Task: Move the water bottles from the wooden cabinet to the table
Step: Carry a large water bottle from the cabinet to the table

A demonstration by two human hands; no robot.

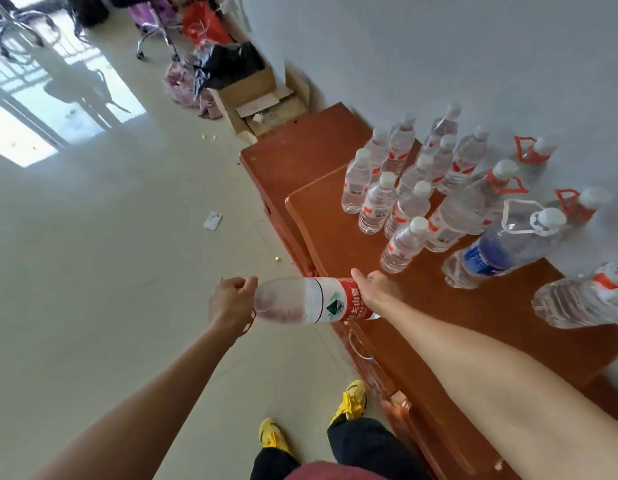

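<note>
Between your fingers lies a clear, smooth plastic bottle with a glossy red-and-white film label, while just beyond them the polished reddish wood worktop carries more clear plastic bottles.

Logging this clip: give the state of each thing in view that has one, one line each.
Large bottle: lying sideways in the air, off the cabinet, held at both ends.
Left hand: closed around its neck end.
Right hand: gripping its base end.
Small bottles: upright, capped, on the cabinet.
Blue-label bottle: upright, capped.
Cardboard box: flaps open.
</note>
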